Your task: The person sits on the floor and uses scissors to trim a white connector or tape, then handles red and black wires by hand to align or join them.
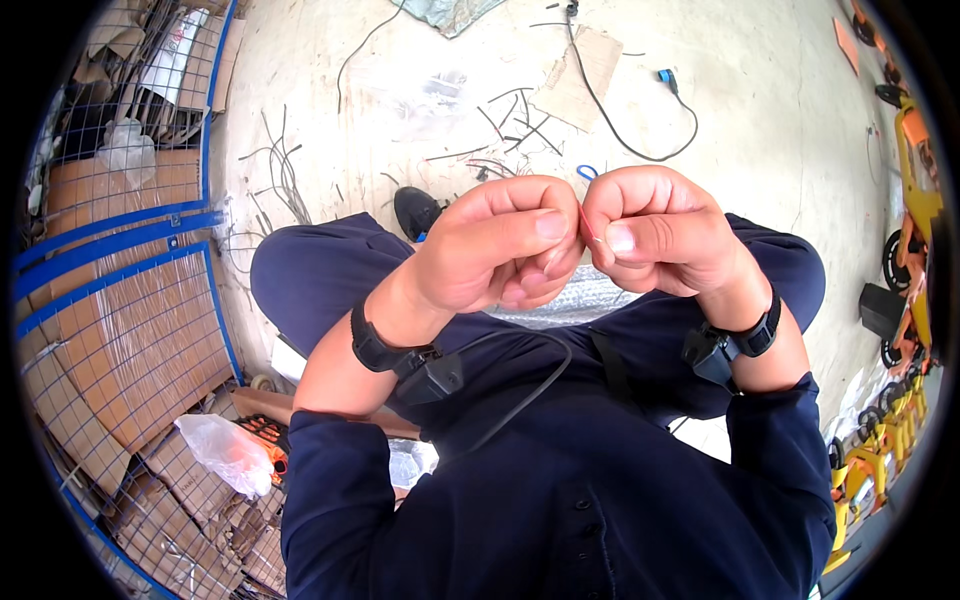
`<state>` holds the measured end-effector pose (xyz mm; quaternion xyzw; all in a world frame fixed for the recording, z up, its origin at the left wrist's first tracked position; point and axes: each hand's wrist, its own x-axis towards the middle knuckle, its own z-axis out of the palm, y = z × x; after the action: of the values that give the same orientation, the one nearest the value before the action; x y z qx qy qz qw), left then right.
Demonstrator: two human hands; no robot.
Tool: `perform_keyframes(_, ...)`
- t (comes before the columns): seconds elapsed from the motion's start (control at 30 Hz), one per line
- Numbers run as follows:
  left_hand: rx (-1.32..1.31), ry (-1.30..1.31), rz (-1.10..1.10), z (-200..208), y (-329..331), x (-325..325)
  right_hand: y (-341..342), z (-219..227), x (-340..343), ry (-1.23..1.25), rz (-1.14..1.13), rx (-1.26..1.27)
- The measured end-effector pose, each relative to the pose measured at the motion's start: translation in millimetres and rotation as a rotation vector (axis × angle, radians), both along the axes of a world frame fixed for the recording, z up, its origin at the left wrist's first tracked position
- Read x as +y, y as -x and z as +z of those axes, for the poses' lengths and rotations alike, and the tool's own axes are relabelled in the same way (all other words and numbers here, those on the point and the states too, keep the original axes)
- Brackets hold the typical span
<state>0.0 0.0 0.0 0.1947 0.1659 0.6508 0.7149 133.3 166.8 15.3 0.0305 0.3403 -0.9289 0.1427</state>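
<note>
A thin red wire (588,222) with a pale tip shows in the narrow gap between my two hands, held up in front of my lap. My right hand (660,230) is closed, thumb pressed to the bent index finger, and pinches this wire. My left hand (505,240) is closed too, its thumb against the curled index finger and its knuckles close beside the right hand. What lies inside its pinch is hidden. Just beyond the hands, a small blue loop (587,172) shows on the floor.
Cut dark wires (520,125) litter the pale floor, near a cardboard piece (582,80) and a black cable with a blue connector (668,77). A blue mesh cage (207,110) holds cardboard at left. Yellow wheeled frames (870,465) line the right. Silvery sheeting (575,300) lies between my legs.
</note>
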Motion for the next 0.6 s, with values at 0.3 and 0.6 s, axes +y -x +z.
perform_keyframes(0.3, 0.209, -0.014, 0.172, 0, -4, 1, 1, 6, -2, -0.076, -0.106, 0.015)
perform_keyframes(0.6, 1.008, -0.009, 0.653, -2, 1, 7, -2, 1, -4, -0.784, -0.389, 0.202)
